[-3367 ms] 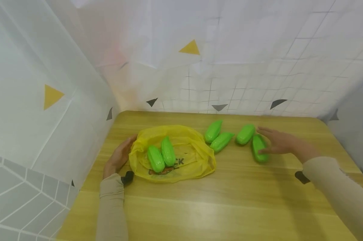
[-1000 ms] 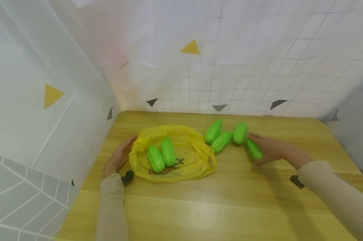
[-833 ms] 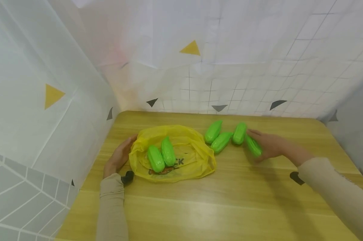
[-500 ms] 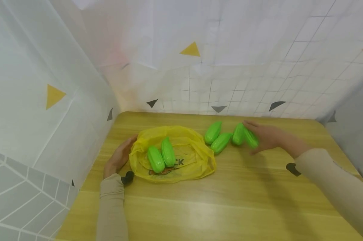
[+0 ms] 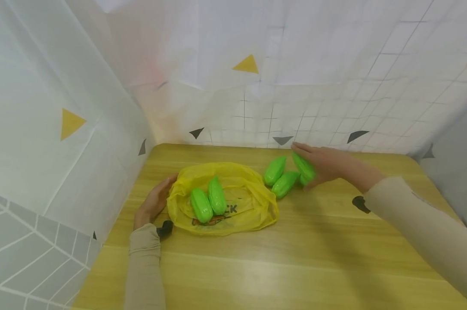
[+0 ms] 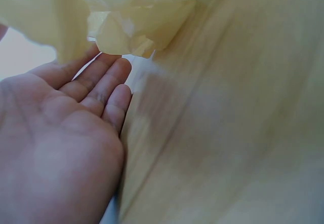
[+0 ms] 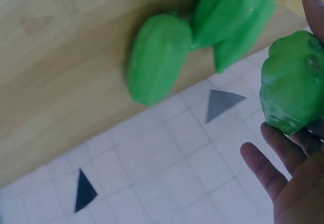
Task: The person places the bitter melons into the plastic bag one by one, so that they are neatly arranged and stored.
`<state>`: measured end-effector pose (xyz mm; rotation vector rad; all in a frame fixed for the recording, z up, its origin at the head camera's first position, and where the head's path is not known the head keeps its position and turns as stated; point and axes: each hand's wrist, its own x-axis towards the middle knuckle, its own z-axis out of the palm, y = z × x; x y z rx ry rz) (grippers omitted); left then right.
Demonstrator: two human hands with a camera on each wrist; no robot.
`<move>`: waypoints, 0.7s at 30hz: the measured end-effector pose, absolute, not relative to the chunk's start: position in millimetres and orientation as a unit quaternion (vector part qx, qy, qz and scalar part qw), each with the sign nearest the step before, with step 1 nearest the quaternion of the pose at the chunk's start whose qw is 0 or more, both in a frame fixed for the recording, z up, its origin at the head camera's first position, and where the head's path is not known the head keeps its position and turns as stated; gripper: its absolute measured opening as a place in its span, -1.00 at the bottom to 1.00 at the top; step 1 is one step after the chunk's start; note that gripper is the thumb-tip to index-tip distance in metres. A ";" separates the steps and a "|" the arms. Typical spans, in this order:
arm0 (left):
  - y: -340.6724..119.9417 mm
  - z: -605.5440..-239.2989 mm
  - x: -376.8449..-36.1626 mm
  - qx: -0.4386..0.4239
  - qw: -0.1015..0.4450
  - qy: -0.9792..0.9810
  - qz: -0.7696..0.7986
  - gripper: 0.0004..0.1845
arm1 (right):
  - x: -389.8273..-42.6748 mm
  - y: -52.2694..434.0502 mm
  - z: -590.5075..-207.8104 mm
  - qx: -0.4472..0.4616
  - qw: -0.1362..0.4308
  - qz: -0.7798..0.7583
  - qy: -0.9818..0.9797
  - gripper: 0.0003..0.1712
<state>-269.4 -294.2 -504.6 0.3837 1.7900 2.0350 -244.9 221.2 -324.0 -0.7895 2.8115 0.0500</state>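
My right hand point(image 5: 322, 162) holds a glossy green ridged toy gourd point(image 5: 302, 163) between thumb and fingers, above the table's back part. In the right wrist view the gourd's blunt end point(image 7: 291, 82) faces the camera. Behind it, a like gourd point(image 7: 159, 59) lies on the table, mostly covered by the held one in the head view. Two more gourds point(image 5: 275, 171) lie close by to the left. A yellow plastic bag point(image 5: 256, 217) lies spread with its mouth open, two gourds point(image 5: 208, 202) inside. My left hand point(image 5: 155, 201) rests at its left side, fingers point(image 6: 104, 79) extended along the plastic.
The wooden table point(image 5: 233, 271) meets a white printed sheet point(image 5: 314, 99) along its back edge. A similar sheet point(image 5: 101, 142) stands to the left and another to the right. Dark wrist mounts point(image 5: 165, 229) show at both sleeves.
My right hand has taken hold of the rightmost gourd and carried it left and back, over the neighbouring gourd, which earlier shifted slightly left. My left hand and the bag have stayed put.
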 end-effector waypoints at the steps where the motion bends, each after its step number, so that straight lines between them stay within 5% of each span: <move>1: -293.9 -504.4 -269.3 0.137 0.200 0.641 0.728 -0.33 | -246.0 216.7 -319.9 -0.270 0.110 0.026 0.956 0.49; 21: -290.8 -504.8 -270.0 0.131 0.199 0.642 0.729 -0.31 | -242.8 165.5 -294.2 -0.301 0.118 0.037 0.946 0.47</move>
